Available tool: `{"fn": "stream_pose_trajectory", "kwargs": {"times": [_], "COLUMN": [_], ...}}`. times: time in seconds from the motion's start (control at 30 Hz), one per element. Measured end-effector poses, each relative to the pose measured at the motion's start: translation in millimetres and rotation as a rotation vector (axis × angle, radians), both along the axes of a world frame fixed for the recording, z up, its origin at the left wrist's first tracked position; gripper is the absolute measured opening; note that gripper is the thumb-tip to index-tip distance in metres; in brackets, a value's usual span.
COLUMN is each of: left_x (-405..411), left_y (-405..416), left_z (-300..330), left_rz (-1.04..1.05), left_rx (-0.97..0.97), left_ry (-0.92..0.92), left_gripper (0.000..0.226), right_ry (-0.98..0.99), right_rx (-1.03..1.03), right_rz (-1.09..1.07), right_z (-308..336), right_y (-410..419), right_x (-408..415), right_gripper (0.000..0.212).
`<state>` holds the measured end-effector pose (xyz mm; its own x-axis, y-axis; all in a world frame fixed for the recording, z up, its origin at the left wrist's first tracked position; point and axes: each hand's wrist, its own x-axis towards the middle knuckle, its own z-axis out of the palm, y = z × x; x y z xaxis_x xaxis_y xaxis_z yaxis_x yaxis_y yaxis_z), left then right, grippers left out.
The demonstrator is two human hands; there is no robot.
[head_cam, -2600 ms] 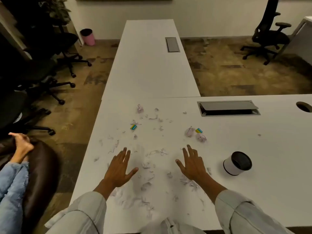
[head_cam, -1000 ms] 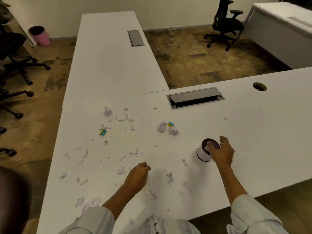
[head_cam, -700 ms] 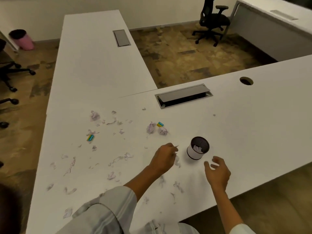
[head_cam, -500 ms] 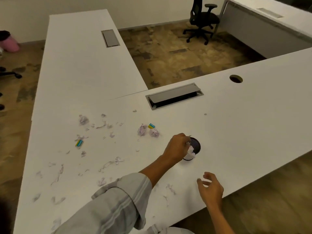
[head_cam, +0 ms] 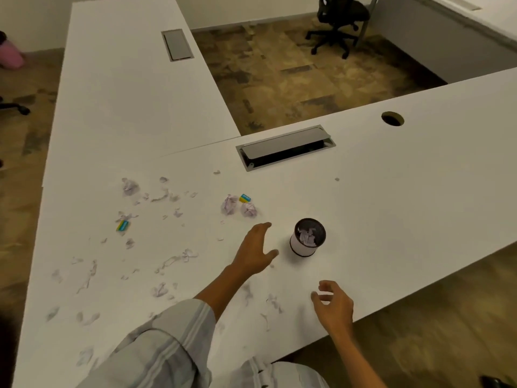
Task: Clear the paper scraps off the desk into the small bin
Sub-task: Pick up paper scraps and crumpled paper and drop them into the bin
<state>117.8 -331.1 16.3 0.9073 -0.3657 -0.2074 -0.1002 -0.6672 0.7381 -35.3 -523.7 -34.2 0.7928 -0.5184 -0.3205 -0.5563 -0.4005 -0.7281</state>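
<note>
Where crumpled scraps (head_cam: 228, 204) litter smooth desk (head_cam: 391, 197), cylindrical bin (head_cam: 307, 237).

The room is dim and warm-toned, with soft, even light from above. The white desk (head_cam: 391, 191) shows no glare and reads greyish. The bin (head_cam: 307, 238) casts a faint shadow on its near side. Wide-angle distortion bends the desk edges toward the frame borders. The right hand (head_cam: 334, 306) and near sleeve (head_cam: 156, 348) are slightly motion-blurred; scraps (head_cam: 173, 260) look soft.
</note>
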Motion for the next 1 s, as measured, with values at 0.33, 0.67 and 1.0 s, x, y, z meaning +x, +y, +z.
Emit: {"fn": "stream_pose_trajectory", "kwargs": {"times": [0.33, 0.67, 1.0], "left_x": [-114, -183, -207], "left_y": [177, 253, 273], "left_z": [-49, -57, -63], "left_rz": [0.357, 0.447, 0.64], "left_rx": [0.303, 0.58, 0.755], "left_ry": [0.135, 0.167, 0.289], "left_gripper": [0.078, 0.103, 0.092], "right_ry": [0.223, 0.156, 0.102], "right_rx": [-0.119, -0.087, -0.258], "right_rz": [0.534, 0.789, 0.996], "right_z": [-27, -34, -29], "right_y": [50, 121, 169], "right_x": [16, 34, 54], "right_gripper": [0.079, 0.084, 0.039]}}
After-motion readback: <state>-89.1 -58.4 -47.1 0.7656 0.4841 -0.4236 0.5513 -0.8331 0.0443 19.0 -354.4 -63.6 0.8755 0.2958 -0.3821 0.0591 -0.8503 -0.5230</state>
